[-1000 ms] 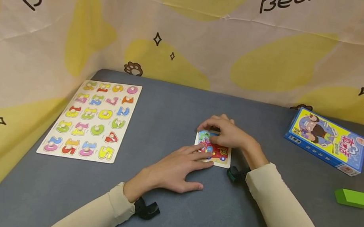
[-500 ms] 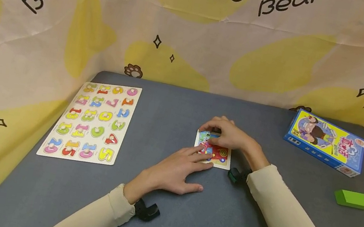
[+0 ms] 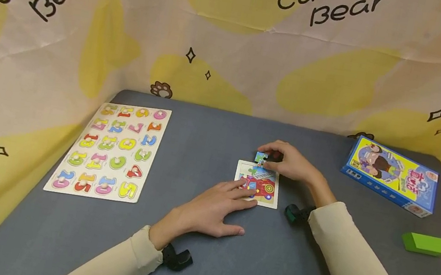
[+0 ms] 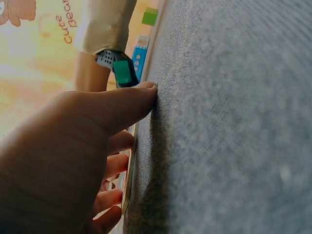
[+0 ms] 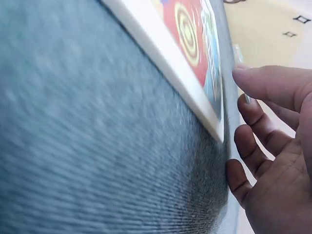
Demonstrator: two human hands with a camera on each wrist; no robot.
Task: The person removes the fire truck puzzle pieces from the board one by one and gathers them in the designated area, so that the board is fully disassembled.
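A small jigsaw puzzle with a red vehicle picture (image 3: 269,177) lies mid-table in a white frame. My left hand (image 3: 211,206) rests across its lower left part, fingers spread and fairly straight, hiding some of the picture. Just beyond the puzzle's far edge, my right hand (image 3: 291,161) pinches a small blue and green puzzle piece (image 3: 261,157) between thumb and index finger. In the right wrist view the piece (image 5: 238,54) shows edge-on at the thumb tip, with the other fingers curled loosely below. The left wrist view shows the left thumb (image 4: 131,105) low over the table.
A number peg board (image 3: 112,153) with colourful numerals lies on the left. At the back right is a blue and yellow box (image 3: 391,173), with a green block (image 3: 425,244) in front of it. A printed curtain (image 3: 238,33) surrounds the table's back and sides.
My right hand has lifted the puzzle piece from the puzzle's upper left and moved it a little away and right, past the far edge. The left hand stays in place.
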